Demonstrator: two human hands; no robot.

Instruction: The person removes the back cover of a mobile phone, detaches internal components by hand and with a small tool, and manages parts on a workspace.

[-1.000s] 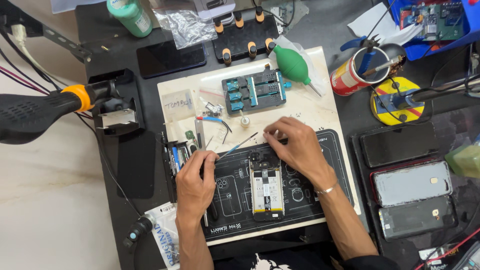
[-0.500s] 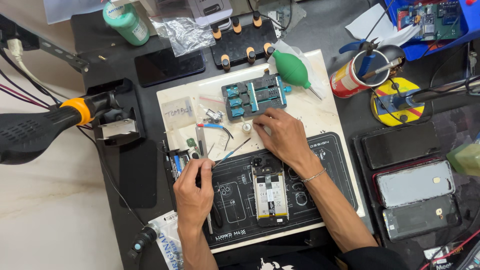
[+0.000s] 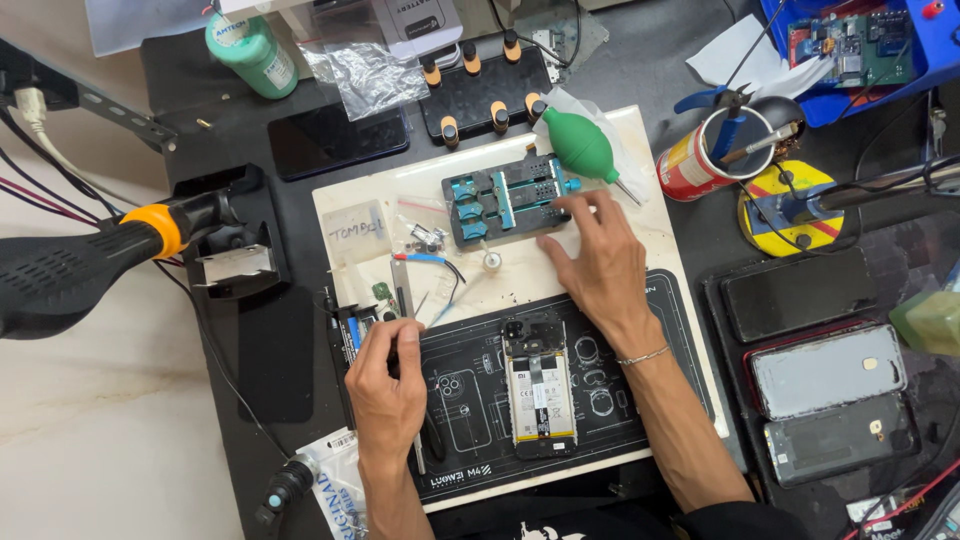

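Note:
An opened phone (image 3: 540,392) with its back off lies on a black work mat (image 3: 470,405), which rests on a white mat (image 3: 520,285). My left hand (image 3: 385,385) sits at the black mat's left edge and grips thin metal tweezers (image 3: 403,290), whose length runs up and down past my fingers. My right hand (image 3: 597,268) is stretched up over the white mat with fingers apart. Its fingertips are at the right edge of a blue clamp fixture (image 3: 505,195), and nothing shows inside the hand. Small screws and a red-and-blue wire (image 3: 430,259) lie between the hands.
A green air blower (image 3: 580,145) and a red can of tools (image 3: 700,160) sit at the upper right. A black hot-air handle with an orange ring (image 3: 95,262) lies left. Several phones (image 3: 825,372) lie right, a dark phone (image 3: 335,140) and a green bottle (image 3: 250,50) behind.
My right hand has moved up from the opened phone to the blue clamp fixture. My left hand has stayed at the mat's left edge with the tweezers.

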